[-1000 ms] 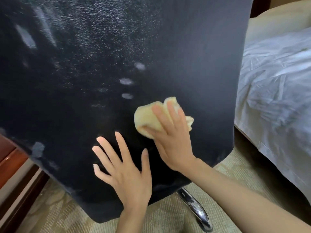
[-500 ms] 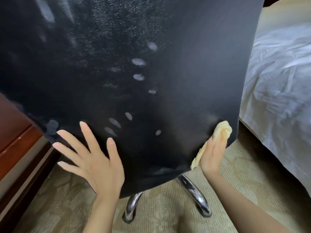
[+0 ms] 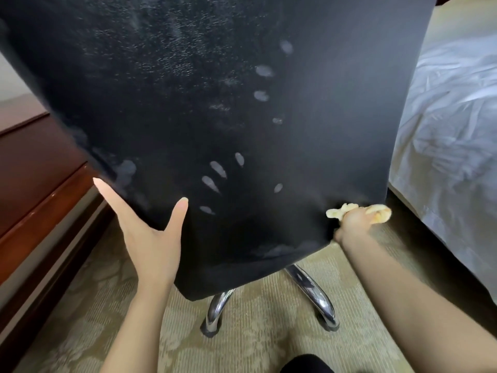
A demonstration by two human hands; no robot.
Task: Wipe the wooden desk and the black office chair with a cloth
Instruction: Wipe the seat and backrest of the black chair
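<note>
Evidently the work is on the chair at this moment, and somewhere in its middle rather than near its end. The black chair back (image 3: pixel 242 117) fills most of the view, tilted, and the yellow cloth (image 3: pixel 379 212) sits at its lower right corner, bunched inside the right hand (image 3: pixel 355 220), whose fingers are curled round it so that crumpled ends stick out on either side of the fist. The left hand (image 3: pixel 150 232) is spread at the lower left edge of the back, thumb and one long finger straight and wide apart, seemingly steadying the panel; the other fingers are hidden behind the edge. Pale oval smudges (image 3: pixel 215 170) like fingertip marks dot the middle of the back, with a hazier patch near the left edge, so that face looks unfinished and would need another pass. The seat and any armrests are out of view, so nothing can be said of them, and the chrome legs (image 3: pixel 317 297) below show no sign either way. The wooden desk (image 3: pixel 35 168) appears only as a dark edge at the left; whether it has been wiped cannot be told. A bed (image 3: pixel 443 125) with white sheets stands to the right, and patterned carpet (image 3: pixel 242 343) lies underneath.
</note>
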